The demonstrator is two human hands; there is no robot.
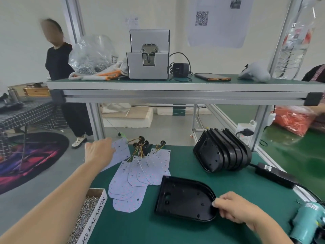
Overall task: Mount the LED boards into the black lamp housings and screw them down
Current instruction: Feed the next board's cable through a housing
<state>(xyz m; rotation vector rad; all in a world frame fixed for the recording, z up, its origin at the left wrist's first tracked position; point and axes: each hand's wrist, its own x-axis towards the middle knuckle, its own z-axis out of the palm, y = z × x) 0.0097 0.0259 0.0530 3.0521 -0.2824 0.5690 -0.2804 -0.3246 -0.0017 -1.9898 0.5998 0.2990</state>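
A black lamp housing point(182, 198) lies open side up on the green mat, and my right hand point(233, 206) pinches its rounded right rim. My left hand point(99, 152) grips a pale LED board point(121, 150) at the table's far left edge, lifted off the mat, with wires at its top. Several more LED boards point(140, 175) with yellow and black wires lie fanned out in the middle. A stack of black housings point(223, 152) stands on edge at the back right. A cardboard box of screws point(84, 215) sits at the front left.
A teal electric screwdriver point(306, 224) lies at the front right, a black power adapter point(276, 175) behind it. The shelf above carries a screw feeder point(148, 57), a bag of screws point(91, 55) and a phone point(212, 76). A person point(59, 67) stands at the back left.
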